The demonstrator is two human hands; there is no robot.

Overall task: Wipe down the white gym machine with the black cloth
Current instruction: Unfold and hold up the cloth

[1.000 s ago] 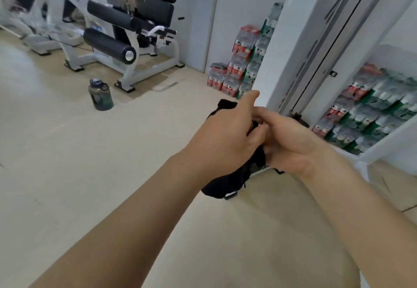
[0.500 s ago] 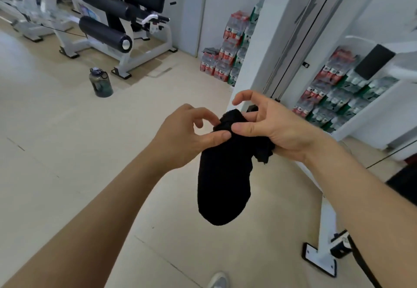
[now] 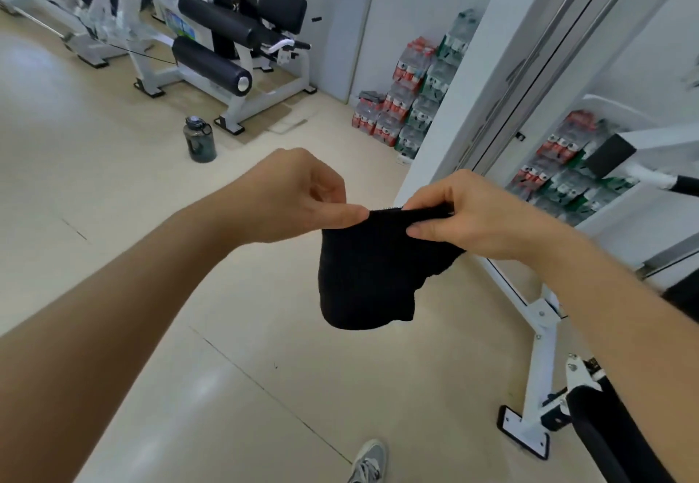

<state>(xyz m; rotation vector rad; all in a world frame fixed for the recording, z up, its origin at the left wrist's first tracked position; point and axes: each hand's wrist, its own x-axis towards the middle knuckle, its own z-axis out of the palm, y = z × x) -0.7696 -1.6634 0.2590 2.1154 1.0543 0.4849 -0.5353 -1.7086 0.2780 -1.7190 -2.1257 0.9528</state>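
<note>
The black cloth [image 3: 372,274] hangs in front of me at chest height, stretched along its top edge between both hands. My left hand [image 3: 299,195] pinches the cloth's left corner between thumb and fingers. My right hand [image 3: 469,214] grips the right part of the top edge, fingers curled over it. The white gym machine [image 3: 529,66] stands just right of the hands, with a tall white column, dark cables and a white base foot [image 3: 535,380] on the floor. Neither hand nor cloth touches the machine.
A second white machine with black roller pads [image 3: 212,62] stands at the back left, a dark water jug [image 3: 199,140] on the floor before it. Stacked bottle packs [image 3: 408,100] line the wall. My grey shoe [image 3: 368,462] shows at the bottom. A black padded part [image 3: 612,433] is at lower right.
The cloth went from bunched between my hands to hanging loose, then spread wider as my hands drew apart along its top edge. The view has turned down toward the machine's base.
</note>
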